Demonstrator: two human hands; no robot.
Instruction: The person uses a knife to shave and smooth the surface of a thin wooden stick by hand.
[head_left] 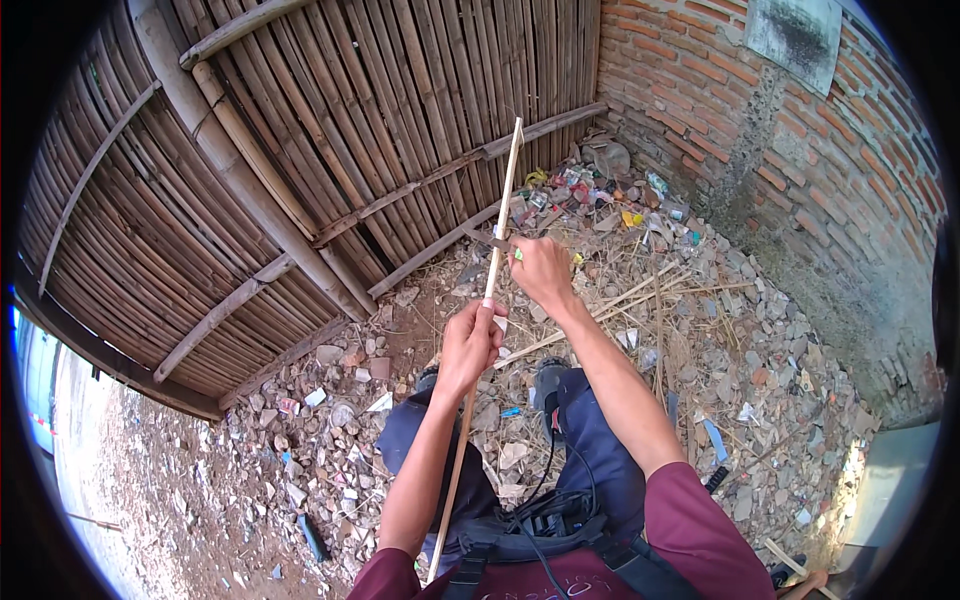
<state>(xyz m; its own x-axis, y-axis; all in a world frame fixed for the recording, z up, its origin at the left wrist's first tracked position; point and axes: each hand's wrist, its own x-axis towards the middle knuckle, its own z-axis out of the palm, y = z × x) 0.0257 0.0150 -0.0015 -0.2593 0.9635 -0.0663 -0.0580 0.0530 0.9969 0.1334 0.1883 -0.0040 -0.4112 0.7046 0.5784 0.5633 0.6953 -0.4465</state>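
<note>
fingers of the left hand (pixel 470 345) are clamped around a long pale stick (pixel 508 182) slanting over the rubble (pixel 720 340), while fingers of the right hand (pixel 543 270) are wrapped round a knife (pixel 484 237), its blade crossing the stick farther up

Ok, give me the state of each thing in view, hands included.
Bamboo strip: held, pointing away from the body
Knife: blade crossing the strip, contact unclear
Left hand: closed around the strip
Right hand: closed on the knife
Loose strips: lying on the ground
Litter: scattered
Brick wall: standing, patchily coated
</note>
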